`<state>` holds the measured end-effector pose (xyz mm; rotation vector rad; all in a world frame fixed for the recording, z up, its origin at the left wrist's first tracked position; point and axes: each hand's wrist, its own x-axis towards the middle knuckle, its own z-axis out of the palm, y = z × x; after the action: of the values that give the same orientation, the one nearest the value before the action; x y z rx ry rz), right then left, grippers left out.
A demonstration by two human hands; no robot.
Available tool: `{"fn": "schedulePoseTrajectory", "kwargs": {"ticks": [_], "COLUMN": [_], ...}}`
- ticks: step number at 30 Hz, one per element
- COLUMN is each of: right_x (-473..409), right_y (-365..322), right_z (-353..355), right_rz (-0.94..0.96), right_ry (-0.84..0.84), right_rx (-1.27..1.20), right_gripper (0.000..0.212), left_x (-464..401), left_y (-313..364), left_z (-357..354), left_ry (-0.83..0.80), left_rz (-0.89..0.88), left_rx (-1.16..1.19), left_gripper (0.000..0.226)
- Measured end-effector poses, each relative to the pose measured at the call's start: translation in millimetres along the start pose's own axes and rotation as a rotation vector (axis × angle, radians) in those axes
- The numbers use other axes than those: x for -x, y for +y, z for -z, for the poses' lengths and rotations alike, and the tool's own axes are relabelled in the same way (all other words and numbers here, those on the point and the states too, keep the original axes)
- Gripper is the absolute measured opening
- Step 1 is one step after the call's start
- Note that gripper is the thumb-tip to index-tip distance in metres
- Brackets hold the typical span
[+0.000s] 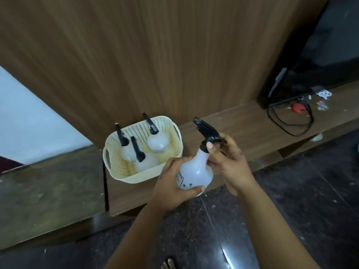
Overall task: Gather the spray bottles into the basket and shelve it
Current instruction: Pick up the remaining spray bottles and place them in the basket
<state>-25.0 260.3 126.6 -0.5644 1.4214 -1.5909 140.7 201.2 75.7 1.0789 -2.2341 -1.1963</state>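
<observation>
We hold the translucent white plastic spray bottle with a black trigger head [195, 169] just in front of the cream perforated plastic basket [175, 136], which stands on the low wooden shelf [242, 125] with three similar bottles [153, 144] inside. Left hand [171, 183] cups the rounded body; right hand [227, 158] pinches the neck. It looks light, smooth and probably slippery; the narrow neck offers the surest grip.

Three white spray bottles [144, 154] stand upright inside the cream basket [120, 175]; a fourth bottle [195, 169] tilts beside it.
</observation>
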Motion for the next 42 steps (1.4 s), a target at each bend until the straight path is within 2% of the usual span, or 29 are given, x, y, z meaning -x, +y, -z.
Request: {"fn": "schedulePoseTrajectory", "kwargs": {"ticks": [2, 7, 15, 22, 28, 31, 34, 36, 39, 42], "right_x": [-8.4, -40.5, -82.4, -100.8, -106.7, -108.6, -111.6, -114.5, -118.2, -119.0], "right_y": [-6.5, -9.0, -14.9, 6.9, 26.9, 35.9, 46.1, 55.3, 70.9, 84.2], "right_z": [-20.2, -67.3, -115.7, -119.5, -109.9, -110.0, -111.9, -113.6, -115.6, -117.5], "right_rz": [0.036, 0.172, 0.311, 0.369, 0.302, 0.24, 0.218, 0.203, 0.208, 0.201], "right_ry": [-0.045, -0.076, 0.002, -0.002, -0.007, 0.009, 0.028, 0.036, 0.022, -0.008], "right_rx": [0.012, 0.257, 0.451, 0.697, 0.767, 0.721, 0.748, 0.794, 0.897, 1.004], "right_gripper": [0.029, 0.036, 0.036, 0.027, 0.023, 0.017, 0.02, 0.022, 0.018, 0.016], "left_x": [-2.9, -24.7, -76.1, -91.5, -83.0, -77.4, -71.5, -66.7, -60.6, -57.9], "left_y": [-9.0, -27.8, -43.5, -67.5, -77.9, -80.2, -86.6, -93.1, -103.9, -114.1], "left_z": [14.8, 43.6, 80.4, 74.0, 59.0, 60.1, 64.6, 68.7, 72.7, 71.7], "left_ry": [0.046, 0.168, 0.108, 0.046, 0.019, 0.141, 0.422, 0.566, 0.614, 0.538], "left_rz": [0.014, -0.04, -0.036, 0.029, 0.087, 0.104, 0.105, 0.189, 0.296, 0.329], "left_rx": [0.021, -0.004, -0.051, -0.148, -0.173, -0.232, -0.314, -0.295, -0.237, -0.167], "left_gripper": [0.078, 0.075, 0.079, 0.08, 0.074, 0.06, 0.041, 0.036, 0.041, 0.06]}}
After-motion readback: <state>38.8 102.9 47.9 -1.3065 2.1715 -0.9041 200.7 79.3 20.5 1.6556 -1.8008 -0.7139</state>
